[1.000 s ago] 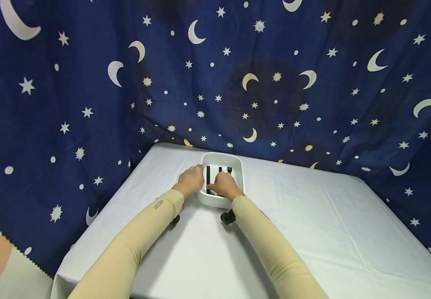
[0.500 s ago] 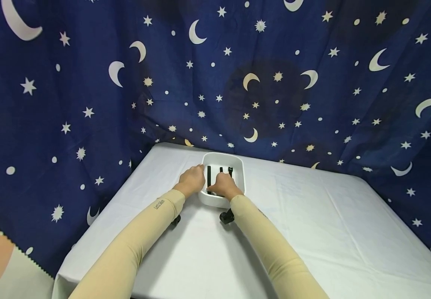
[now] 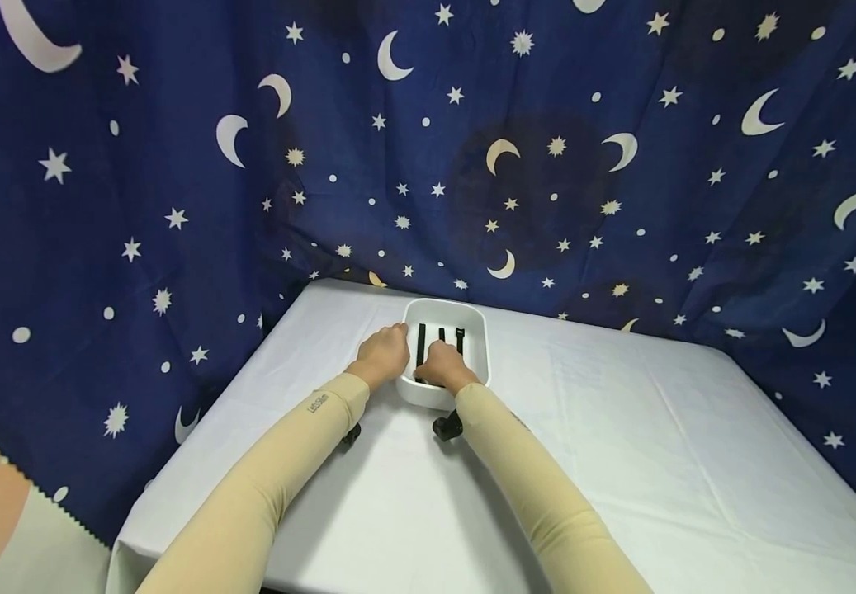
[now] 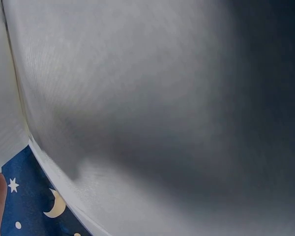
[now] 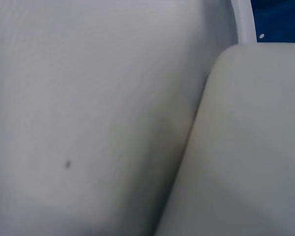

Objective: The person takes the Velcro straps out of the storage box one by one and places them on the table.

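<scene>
A white plastic bin [image 3: 484, 351] with rounded corners stands toward the back of the table. My left hand [image 3: 383, 356] grips its left rim. Inside the bin lie black straps: a long left strap [image 3: 421, 340], a middle strap [image 3: 442, 333] and a right strap [image 3: 461, 337] with a wider slotted end. My right hand [image 3: 444, 365] reaches down into the bin over the straps' near ends, thumb toward the left one. Its fingertips are hidden, so I cannot tell whether they pinch a strap. The bin's outer wall [image 5: 250, 137] fills the right side of the right wrist view.
White cloth [image 3: 643, 445] covers the table. A dark blue curtain [image 3: 428, 165] with moons and stars hangs behind and at the left. Black wrist cameras, such as the right one [image 3: 447, 426], hang under the sleeved forearms, close over the cloth.
The left strap has shifted slightly right within the bin and leans a little. My right hand stays over the straps with small movements; my left hand keeps its grip on the rim.
</scene>
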The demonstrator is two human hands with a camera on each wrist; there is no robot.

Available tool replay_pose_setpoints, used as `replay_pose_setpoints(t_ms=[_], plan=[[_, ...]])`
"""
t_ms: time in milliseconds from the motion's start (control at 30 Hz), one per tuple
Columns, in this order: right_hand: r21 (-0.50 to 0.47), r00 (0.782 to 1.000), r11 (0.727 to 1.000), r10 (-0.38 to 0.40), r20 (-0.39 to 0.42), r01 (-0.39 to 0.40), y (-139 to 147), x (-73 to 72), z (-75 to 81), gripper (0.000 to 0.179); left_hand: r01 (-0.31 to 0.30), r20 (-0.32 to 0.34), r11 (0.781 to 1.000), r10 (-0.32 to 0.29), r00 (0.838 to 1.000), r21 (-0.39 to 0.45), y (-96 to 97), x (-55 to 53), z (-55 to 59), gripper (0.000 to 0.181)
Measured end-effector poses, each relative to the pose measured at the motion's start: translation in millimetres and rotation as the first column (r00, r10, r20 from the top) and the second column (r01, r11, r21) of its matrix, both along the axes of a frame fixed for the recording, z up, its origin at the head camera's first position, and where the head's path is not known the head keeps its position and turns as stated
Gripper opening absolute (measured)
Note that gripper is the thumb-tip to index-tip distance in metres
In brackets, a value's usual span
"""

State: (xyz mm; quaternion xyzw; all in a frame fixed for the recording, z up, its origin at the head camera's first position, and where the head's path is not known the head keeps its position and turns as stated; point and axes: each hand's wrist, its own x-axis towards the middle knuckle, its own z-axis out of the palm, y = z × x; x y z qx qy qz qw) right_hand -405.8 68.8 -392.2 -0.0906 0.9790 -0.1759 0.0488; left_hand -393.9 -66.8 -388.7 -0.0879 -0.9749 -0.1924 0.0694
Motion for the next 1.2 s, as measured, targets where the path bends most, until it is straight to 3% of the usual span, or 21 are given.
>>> replay_pose_setpoints(t_ms=[167, 533, 667, 967, 1200], plan=[[0.027, 1.000, 1.000, -0.006, -0.008, 0.006, 0.8, 0.5, -0.4, 0.018, -0.005, 0.020, 1.000, 0.005, 1.000, 0.008, 1.3, 3.5, 4.8, 0.044], [-0.018, 1.000, 1.000, -0.011, -0.001, 0.011, 2.2, -1.3, -1.0, 0.021, -0.008, 0.015, 1.000, 0.008, 1.000, 0.000, 1.3, 5.5, 5.0, 0.044], [-0.036, 1.000, 0.999, -0.021, 0.003, 0.021, 1.4, -4.3, -1.7, 0.013, -0.008, 0.013, 1.000, 0.008, 1.000, -0.003, 1.6, 5.5, 5.2, 0.043], [-0.213, 0.999, 0.977, -0.019, 0.047, 0.029, 5.4, -0.5, 1.3, 0.023, 0.003, 0.000, 1.000, -0.003, 1.000, -0.002, 1.3, 6.3, 4.7, 0.042], [-0.251, 0.999, 0.967, -0.037, 0.015, 0.040, 7.2, 2.3, -0.9, 0.020, -0.006, -0.002, 1.000, 0.006, 1.000, -0.003, 2.5, 5.5, 3.7, 0.041]])
